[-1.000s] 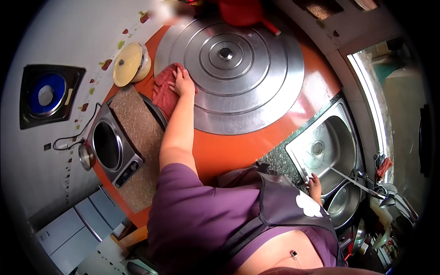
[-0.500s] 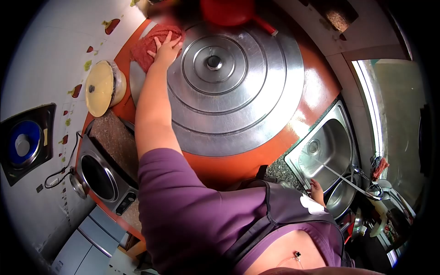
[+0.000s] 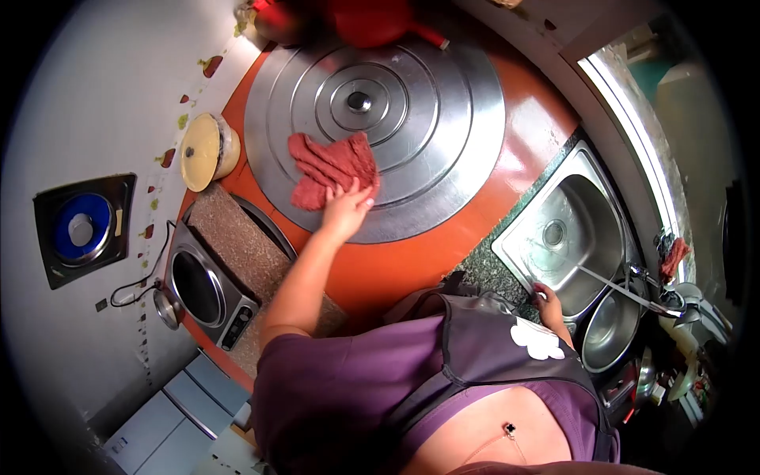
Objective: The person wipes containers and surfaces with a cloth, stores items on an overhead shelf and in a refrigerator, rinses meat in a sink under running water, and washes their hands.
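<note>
A crumpled red cloth (image 3: 336,162) lies on the near left part of a large round metal lid (image 3: 443,150). My left hand (image 3: 347,207) rests on the cloth's lower edge with its fingers spread and pressing down, not wrapped round it. A dark knob (image 3: 359,102) stands at the lid's middle, beyond the cloth. At the right, my right hand (image 3: 548,305) is by the near rim of the metal sink (image 3: 582,237), its fingers slightly bent and apart, with nothing visible in them.
A pot with a yellow lid (image 3: 203,152) stands left of the large lid. Nearer are a speckled board (image 3: 241,233) and an electric cooker (image 3: 198,285). A red pan (image 3: 372,22) is at the back. A metal bowl (image 3: 611,332) sits beside the sink, below the faucet.
My left hand and the red cloth have moved from the lid's far left edge toward me and to the right, onto the lid's near part. My right hand stays by the sink. The view has shifted.
</note>
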{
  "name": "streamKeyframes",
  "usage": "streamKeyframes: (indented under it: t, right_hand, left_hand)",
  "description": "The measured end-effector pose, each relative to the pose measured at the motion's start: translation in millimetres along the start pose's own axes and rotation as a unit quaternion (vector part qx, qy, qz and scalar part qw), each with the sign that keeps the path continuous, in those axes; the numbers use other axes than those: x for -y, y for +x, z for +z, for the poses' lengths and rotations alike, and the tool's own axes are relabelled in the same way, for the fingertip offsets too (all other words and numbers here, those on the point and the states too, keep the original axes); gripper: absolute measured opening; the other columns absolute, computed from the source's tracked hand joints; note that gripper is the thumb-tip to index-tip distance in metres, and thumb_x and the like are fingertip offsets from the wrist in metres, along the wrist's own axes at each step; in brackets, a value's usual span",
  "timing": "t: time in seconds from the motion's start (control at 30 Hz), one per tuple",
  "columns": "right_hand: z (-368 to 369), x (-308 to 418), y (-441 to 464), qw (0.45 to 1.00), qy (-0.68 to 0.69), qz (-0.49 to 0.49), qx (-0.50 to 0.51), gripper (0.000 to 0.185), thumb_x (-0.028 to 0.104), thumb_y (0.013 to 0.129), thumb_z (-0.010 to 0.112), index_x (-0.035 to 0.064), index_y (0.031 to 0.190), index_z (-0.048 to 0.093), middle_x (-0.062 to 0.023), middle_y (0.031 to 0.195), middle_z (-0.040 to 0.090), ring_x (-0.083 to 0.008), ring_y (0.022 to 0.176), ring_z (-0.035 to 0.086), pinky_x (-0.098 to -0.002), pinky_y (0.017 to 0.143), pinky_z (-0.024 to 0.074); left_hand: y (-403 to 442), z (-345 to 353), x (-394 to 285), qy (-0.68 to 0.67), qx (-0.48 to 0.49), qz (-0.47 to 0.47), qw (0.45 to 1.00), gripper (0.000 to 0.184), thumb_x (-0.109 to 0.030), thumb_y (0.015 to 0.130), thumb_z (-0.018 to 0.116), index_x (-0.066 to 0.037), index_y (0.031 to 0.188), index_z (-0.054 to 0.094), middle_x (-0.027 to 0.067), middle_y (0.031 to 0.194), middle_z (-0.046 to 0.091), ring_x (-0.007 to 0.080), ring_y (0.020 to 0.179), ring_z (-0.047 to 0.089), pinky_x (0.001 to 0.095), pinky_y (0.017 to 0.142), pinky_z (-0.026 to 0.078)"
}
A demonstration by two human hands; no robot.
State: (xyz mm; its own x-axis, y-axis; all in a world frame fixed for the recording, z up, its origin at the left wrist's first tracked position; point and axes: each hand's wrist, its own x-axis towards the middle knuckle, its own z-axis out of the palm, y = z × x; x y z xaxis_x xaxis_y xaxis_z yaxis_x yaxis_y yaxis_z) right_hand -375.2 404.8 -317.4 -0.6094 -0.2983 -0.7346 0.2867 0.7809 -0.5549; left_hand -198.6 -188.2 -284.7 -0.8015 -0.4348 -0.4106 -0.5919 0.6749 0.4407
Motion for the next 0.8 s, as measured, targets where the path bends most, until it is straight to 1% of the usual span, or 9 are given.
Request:
streamKeyframes:
  t: [0.07, 0.13, 0.2, 0.27, 0.33, 0.43, 0.53, 0.73, 0.8]
  right_hand:
    - [6, -29, 0, 0.997, 0.051, -0.04, -0.031, 0.038, -0.004, 0.095, 0.051, 0.0054, 0.132, 0.057, -0.0075, 0.121, 0.063, -0.0135, 0.079, 0.063, -0.0259, 0.071, 0.0514]
    - [6, -35, -5, 0.997, 0.054, -0.028, -0.053, 0.039, -0.005, 0.094, 0.05, 0.0052, 0.131, 0.057, -0.0083, 0.121, 0.063, -0.0138, 0.078, 0.063, -0.026, 0.071, 0.0514]
    - [4, -15, -16, 0.995, 0.018, -0.052, -0.084, 0.041, -0.008, 0.092, 0.047, 0.0027, 0.13, 0.057, -0.0107, 0.118, 0.063, -0.0163, 0.08, 0.065, -0.0274, 0.075, 0.0515]
    - [2, -10, -24, 0.992, 0.042, -0.044, -0.113, 0.039, -0.007, 0.091, 0.051, 0.0039, 0.128, 0.058, -0.0127, 0.118, 0.062, -0.0176, 0.085, 0.065, -0.0293, 0.079, 0.0528]
    - [-1, -8, -32, 0.988, 0.06, -0.046, -0.132, 0.041, -0.007, 0.089, 0.05, 0.0034, 0.128, 0.058, -0.0145, 0.119, 0.061, -0.0197, 0.086, 0.067, -0.0303, 0.079, 0.0531]
    - [-2, -1, -47, 0.985, 0.047, -0.04, -0.16, 0.041, -0.007, 0.09, 0.048, 0.0034, 0.128, 0.058, -0.0145, 0.119, 0.062, -0.0203, 0.086, 0.067, -0.0312, 0.081, 0.053]
    - [-2, 4, -57, 0.98, 0.057, -0.032, -0.187, 0.04, -0.006, 0.09, 0.048, 0.0041, 0.127, 0.058, -0.0141, 0.118, 0.061, -0.02, 0.084, 0.067, -0.0313, 0.081, 0.0533]
    - [-20, 3, -66, 0.977, -0.026, -0.05, -0.207, 0.039, -0.004, 0.091, 0.049, 0.0073, 0.127, 0.06, -0.015, 0.118, 0.06, -0.0224, 0.086, 0.067, -0.0325, 0.084, 0.0529]
    - [-26, -1, -67, 0.97, -0.024, -0.064, -0.232, 0.039, -0.003, 0.091, 0.05, 0.0082, 0.126, 0.06, -0.0154, 0.118, 0.06, -0.0229, 0.086, 0.067, -0.033, 0.085, 0.0523]
  left_hand:
    - [2, 36, -42, -0.139, -0.039, -0.018, 0.989, 0.045, -0.041, 0.099, 0.051, -0.021, 0.139, 0.056, 0.015, 0.154, 0.038, 0.0483, 0.146, 0.016, 0.0579, 0.118, 0.0]
    - [26, 62, -85, -0.298, -0.073, -0.037, 0.951, 0.047, -0.04, 0.1, 0.052, -0.019, 0.142, 0.053, 0.0152, 0.155, 0.036, 0.0451, 0.149, 0.008, 0.0585, 0.117, -0.001]
    - [65, 56, -144, -0.57, -0.096, -0.096, 0.811, 0.048, -0.024, 0.103, 0.053, -0.003, 0.145, 0.045, 0.0073, 0.158, 0.032, 0.015, 0.139, 0.035, 0.0237, 0.091, 0.046]
    - [122, 48, -182, -0.665, -0.126, -0.125, 0.726, 0.049, -0.032, 0.102, 0.049, -0.012, 0.146, 0.044, 0.0041, 0.16, 0.029, 0.0251, 0.142, 0.022, 0.0361, 0.098, 0.031]
    - [188, 43, -205, -0.627, -0.151, -0.13, 0.753, 0.05, -0.041, 0.101, 0.045, -0.021, 0.147, 0.043, 0.0009, 0.161, 0.025, 0.0353, 0.144, 0.01, 0.0485, 0.104, 0.016]
    - [262, 49, -255, -0.382, -0.136, -0.146, 0.902, 0.053, -0.053, 0.099, 0.039, -0.034, 0.149, 0.041, -0.0038, 0.164, 0.02, 0.0505, 0.147, -0.008, 0.0671, 0.113, -0.007]
    - [270, 68, -328, -0.149, -0.05, -0.08, 0.984, 0.05, -0.058, 0.097, 0.041, -0.042, 0.144, 0.045, -0.0071, 0.163, 0.023, 0.052, 0.146, -0.011, 0.072, 0.11, -0.007]
    - [288, 126, -407, -0.029, 0.021, 0.148, 0.988, 0.041, -0.053, 0.096, 0.048, -0.041, 0.134, 0.058, -0.0029, 0.162, 0.026, 0.0515, 0.145, -0.017, 0.0719, 0.108, -0.015]
    - [279, 132, -404, 0.044, 0.038, 0.242, 0.968, 0.037, -0.049, 0.096, 0.052, -0.041, 0.131, 0.061, -0.0018, 0.162, 0.026, 0.0505, 0.147, -0.01, 0.0725, 0.107, -0.016]
